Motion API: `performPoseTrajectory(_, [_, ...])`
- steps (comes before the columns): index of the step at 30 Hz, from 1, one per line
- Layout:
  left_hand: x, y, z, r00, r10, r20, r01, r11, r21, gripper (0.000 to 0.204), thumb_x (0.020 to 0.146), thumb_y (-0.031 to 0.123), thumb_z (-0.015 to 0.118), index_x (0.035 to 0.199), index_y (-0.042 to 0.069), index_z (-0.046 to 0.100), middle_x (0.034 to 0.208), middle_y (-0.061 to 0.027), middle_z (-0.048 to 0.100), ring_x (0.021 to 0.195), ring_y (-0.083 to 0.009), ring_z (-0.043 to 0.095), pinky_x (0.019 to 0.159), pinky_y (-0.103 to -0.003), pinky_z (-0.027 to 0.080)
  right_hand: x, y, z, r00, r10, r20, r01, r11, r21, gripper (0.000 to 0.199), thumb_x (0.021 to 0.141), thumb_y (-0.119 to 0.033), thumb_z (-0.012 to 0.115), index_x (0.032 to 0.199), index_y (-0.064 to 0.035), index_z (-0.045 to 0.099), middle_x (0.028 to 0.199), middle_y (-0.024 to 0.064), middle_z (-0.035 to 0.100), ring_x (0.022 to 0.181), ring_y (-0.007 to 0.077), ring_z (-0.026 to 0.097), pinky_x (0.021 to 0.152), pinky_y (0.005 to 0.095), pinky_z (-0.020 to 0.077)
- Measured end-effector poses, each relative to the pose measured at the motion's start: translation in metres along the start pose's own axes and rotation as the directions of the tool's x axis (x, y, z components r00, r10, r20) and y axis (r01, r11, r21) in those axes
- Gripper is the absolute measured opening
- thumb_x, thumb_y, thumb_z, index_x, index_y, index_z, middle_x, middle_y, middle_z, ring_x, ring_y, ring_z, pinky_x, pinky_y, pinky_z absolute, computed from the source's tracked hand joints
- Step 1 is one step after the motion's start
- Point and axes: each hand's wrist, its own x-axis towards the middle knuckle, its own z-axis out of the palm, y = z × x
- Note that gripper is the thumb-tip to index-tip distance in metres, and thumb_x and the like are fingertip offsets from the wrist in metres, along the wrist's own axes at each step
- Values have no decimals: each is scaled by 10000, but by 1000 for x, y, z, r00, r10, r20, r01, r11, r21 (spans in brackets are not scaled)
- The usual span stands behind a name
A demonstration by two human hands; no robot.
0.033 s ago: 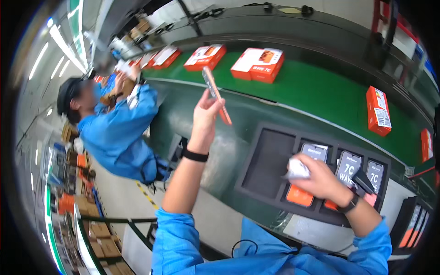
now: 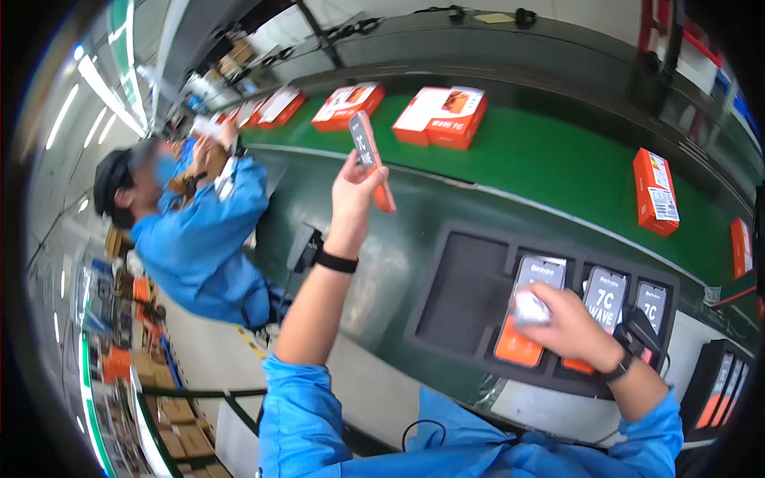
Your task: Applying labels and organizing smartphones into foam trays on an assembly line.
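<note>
My left hand is raised over the bench, fingers closed around a smartphone with an orange edge. The phone is tilted upright, its dark screen partly facing me. In my closed right hand is a small white thing, blurred, its kind unclear. That hand hovers over a dark foam tray and covers part of a phone lying in it. Two more phones, a middle one and a right one, lie in the tray's compartments. A black object rests beside my right wrist.
Orange and white boxes stand along the green belt behind the tray. A black rack of phones is at the far right. To the left, a co-worker in a blue jacket handles something at the same line.
The phone in my left hand has turned, so more of its screen shows. My right hand has moved slightly right and down with the white thing.
</note>
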Motion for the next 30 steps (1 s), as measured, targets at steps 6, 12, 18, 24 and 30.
performPoseTrajectory(6, [189, -51, 68, 974, 208, 95, -187, 487, 853, 724, 652, 308, 755, 1243, -45, 529, 1050, -254, 654, 1003, -382, 635, 861, -400, 519, -28, 9, -41, 896, 369, -246, -264, 889, 374, 391, 736, 0, 755, 1067, -32, 549, 887, 35, 599, 840, 120, 591, 769, 269, 480])
performPoseTrajectory(12, [255, -110, 115, 981, -148, 128, -92, 225, 970, 723, 727, 393, 661, 1303, -12, 494, 1228, -233, 577, 1102, -363, 590, 947, -403, 481, -11, 23, -35, 882, 257, -395, -57, 891, 451, 419, 749, 28, 745, 1107, -8, 530, 894, 32, 583, 851, 102, 575, 759, 247, 468])
performPoseTrajectory(18, [227, -138, 126, 956, 232, 182, -224, 172, 959, 584, 956, 466, 411, 1290, 0, 526, 1393, -215, 460, 1338, -304, 385, 1103, -477, 287, -6, 22, -26, 846, 384, -370, -123, 816, 565, 153, 819, -20, 700, 927, 25, 602, 862, 52, 626, 808, 96, 599, 739, 246, 473])
performPoseTrajectory(24, [161, -119, 192, 894, 185, 408, -420, 33, 907, 949, 798, 617, 575, 1402, -75, 337, 1439, -230, 394, 1381, -369, 310, 1131, -468, 248, 2, 28, -16, 872, 303, -385, -91, 872, 481, 141, 840, -72, 690, 909, 14, 602, 798, 47, 640, 746, 86, 592, 689, 249, 472])
performPoseTrajectory(30, [138, -91, 203, 877, 28, 480, -466, 296, 834, 738, 722, 360, 709, 1384, 157, 451, 1460, -145, 391, 1335, -358, 356, 1026, -574, 334, 5, 36, -11, 870, 255, -421, -43, 892, 451, 163, 842, -108, 696, 928, 3, 614, 783, 36, 626, 686, 72, 536, 633, 238, 442])
